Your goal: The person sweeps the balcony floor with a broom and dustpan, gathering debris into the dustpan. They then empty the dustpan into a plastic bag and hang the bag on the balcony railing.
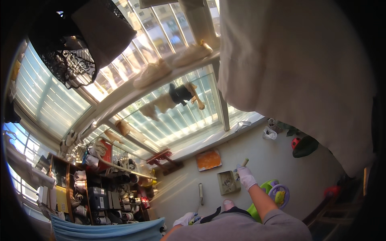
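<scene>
My right hand (pixel 246 175), in a white glove, is closed around a pale green handle (pixel 245 162). Just below and left of it, a grey, open-topped dustpan-like pan (pixel 228 183) shows dark bits inside; whether the handle joins it cannot be told. My left hand (pixel 184 219), also white-gloved, is low in the picture by my waist. Its fingers are around a green and blue handle (pixel 193 221), partly hidden by my clothing. A narrow white and beige tool head (pixel 200 192) is on the floor ahead, with a thin shaft running back towards my left hand.
A shoe rack (pixel 90 192) packed with shoes is at the left. An orange board (pixel 208 160) and a red stool (pixel 161 158) are by the window wall. A green toy with a purple steering wheel (pixel 279 195) sits beside my right arm. A pale cloth (pixel 295 75) hangs close on the right.
</scene>
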`<action>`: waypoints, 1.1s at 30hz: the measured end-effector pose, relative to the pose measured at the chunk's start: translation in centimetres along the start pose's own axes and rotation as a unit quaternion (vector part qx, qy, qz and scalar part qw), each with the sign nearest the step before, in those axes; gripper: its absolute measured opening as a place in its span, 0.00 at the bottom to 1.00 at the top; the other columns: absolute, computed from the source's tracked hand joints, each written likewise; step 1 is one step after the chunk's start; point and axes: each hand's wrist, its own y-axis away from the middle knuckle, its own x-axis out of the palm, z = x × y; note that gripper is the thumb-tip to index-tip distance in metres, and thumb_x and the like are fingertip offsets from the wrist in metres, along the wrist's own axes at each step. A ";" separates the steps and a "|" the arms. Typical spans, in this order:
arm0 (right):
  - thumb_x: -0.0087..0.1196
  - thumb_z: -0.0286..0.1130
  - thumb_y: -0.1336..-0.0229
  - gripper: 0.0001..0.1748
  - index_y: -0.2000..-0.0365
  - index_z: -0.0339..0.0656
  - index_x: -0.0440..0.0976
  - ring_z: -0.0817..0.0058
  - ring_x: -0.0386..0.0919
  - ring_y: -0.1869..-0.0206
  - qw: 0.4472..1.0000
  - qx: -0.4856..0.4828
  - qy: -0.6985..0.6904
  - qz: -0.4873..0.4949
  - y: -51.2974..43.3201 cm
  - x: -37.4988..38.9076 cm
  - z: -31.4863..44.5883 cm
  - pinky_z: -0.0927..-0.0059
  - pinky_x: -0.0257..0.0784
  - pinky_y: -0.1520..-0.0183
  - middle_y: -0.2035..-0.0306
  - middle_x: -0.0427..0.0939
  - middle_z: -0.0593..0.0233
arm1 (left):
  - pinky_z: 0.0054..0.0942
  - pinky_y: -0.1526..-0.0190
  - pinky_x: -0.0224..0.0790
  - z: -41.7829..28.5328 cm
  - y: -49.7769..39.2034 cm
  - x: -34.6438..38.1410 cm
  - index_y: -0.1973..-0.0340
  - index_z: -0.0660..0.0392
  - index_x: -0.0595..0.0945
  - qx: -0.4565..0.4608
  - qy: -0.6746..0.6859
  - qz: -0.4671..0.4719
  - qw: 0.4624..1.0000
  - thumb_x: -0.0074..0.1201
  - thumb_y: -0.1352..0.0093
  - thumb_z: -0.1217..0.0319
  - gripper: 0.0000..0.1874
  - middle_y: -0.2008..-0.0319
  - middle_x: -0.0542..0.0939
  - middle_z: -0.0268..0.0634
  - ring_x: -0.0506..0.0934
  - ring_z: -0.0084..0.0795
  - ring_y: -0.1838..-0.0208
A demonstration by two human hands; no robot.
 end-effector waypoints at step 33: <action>0.55 0.45 0.33 0.17 0.56 0.43 0.80 0.69 0.82 0.67 0.974 0.158 -0.036 0.160 -0.8 -1.1 1.1 0.68 0.84 0.61 0.63 0.81 0.62 | 0.21 0.76 0.63 -12.8 14.9 -0.9 0.49 0.54 0.87 0.077 -0.125 0.068 0.987 0.48 0.20 0.54 0.20 0.73 0.80 0.24 0.71 0.15 0.77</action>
